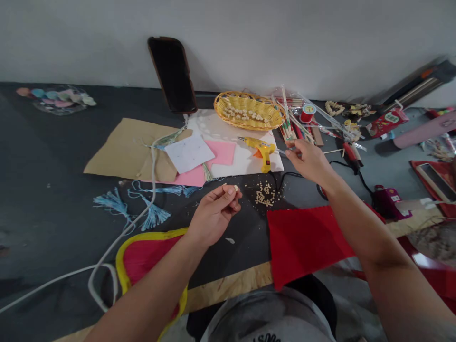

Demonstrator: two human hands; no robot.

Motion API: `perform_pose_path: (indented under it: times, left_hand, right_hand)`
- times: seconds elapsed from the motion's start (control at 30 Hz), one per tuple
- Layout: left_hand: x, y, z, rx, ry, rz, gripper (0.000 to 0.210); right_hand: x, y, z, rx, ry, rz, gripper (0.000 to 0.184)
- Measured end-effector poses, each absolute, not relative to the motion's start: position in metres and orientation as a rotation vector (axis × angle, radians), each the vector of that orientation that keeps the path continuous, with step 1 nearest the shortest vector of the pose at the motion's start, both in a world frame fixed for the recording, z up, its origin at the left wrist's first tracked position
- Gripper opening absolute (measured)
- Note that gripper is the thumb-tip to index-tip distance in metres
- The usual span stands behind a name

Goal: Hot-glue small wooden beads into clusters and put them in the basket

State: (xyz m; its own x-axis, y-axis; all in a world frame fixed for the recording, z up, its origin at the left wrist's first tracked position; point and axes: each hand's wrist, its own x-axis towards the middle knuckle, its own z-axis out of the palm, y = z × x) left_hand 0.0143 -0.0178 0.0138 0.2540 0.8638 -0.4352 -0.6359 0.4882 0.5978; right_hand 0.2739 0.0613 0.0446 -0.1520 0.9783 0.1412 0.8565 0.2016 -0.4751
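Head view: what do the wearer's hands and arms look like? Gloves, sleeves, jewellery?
Left hand and right hand: bare, no gloves, rings or watch visible. Left arm and right arm: no sleeves in view.

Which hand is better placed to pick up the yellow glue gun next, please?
The right hand, probably: it is close to the rear end of the yellow glue gun, while the left hand is pinching a small pale piece.

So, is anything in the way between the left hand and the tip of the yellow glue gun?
Nothing visible is: between the left hand and the tip of the yellow glue gun there's just dark tabletop and flat white paper.
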Motion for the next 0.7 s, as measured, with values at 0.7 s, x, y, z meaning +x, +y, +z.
perform_pose_path:
  times: [0.7]
  left_hand:
    - [0.016, -0.017, 0.014, 0.349, 0.835, 1.039, 0.020]
  right_hand:
    - [0.269, -0.031, 0.005, -1.603, -2.300, 0.379, 0.018]
